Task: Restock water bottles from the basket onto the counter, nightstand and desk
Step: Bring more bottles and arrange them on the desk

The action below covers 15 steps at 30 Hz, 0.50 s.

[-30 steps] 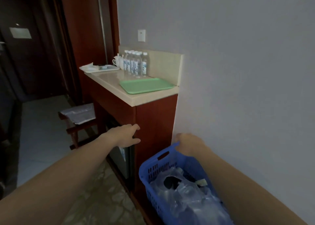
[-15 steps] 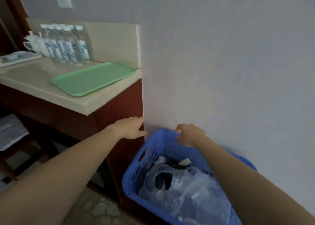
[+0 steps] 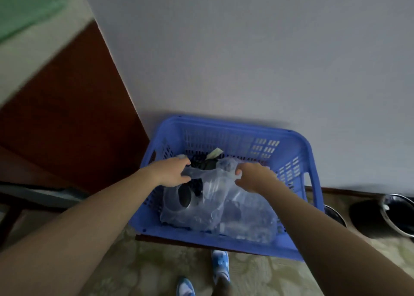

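Note:
A blue plastic basket (image 3: 226, 127) sits on the floor against the white wall. Inside it lies a clear plastic bag (image 3: 215, 208) with clear water bottles (image 3: 244, 226) showing through at its lower right. My left hand (image 3: 171, 172) pinches the bag's top edge on the left. My right hand (image 3: 254, 177) grips the bag's top on the right. Between the hands the plastic is stretched. Dark items in the basket under the bag are unclear.
The red-brown counter cabinet (image 3: 74, 107) stands left of the basket, with its pale countertop (image 3: 38, 47) and a blurred green tray (image 3: 20, 11) at the upper left. Two round black bins (image 3: 389, 215) stand on the right. My blue shoes (image 3: 220, 264) are on patterned carpet below.
My view dropped from the counter to the basket. Both hands moved down into the basket and took hold of the plastic bag's top; the right hand left the basket rim.

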Tool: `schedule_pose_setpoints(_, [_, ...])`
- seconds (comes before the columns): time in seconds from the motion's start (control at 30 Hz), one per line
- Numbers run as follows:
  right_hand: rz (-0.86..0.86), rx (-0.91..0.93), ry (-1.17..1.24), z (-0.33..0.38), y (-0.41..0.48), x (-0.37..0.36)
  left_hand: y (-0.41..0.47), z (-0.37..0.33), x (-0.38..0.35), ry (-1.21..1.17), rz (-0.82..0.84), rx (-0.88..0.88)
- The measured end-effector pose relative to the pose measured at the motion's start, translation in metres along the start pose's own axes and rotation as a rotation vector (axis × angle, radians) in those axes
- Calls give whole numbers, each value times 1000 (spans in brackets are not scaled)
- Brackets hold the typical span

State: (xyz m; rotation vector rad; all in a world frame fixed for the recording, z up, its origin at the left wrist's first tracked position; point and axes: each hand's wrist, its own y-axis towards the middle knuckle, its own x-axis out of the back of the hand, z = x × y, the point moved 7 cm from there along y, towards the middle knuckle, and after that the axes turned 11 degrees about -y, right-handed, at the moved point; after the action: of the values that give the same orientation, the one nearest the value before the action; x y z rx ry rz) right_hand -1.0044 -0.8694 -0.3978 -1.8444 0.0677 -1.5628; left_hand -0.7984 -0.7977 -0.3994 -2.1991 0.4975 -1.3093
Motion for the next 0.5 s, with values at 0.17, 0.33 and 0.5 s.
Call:
schedule_pose_setpoints(0.17, [107, -5, 11, -26, 52, -38, 72, 10, -19, -62, 49, 10])
schedule_pose_setpoints(0.33, [80, 36, 47, -34, 123, -44, 146, 22, -27, -134, 9, 57])
schedule_pose_setpoints(0.5, [96, 195, 35, 1, 184, -57, 200, 12, -67, -165, 100, 62])
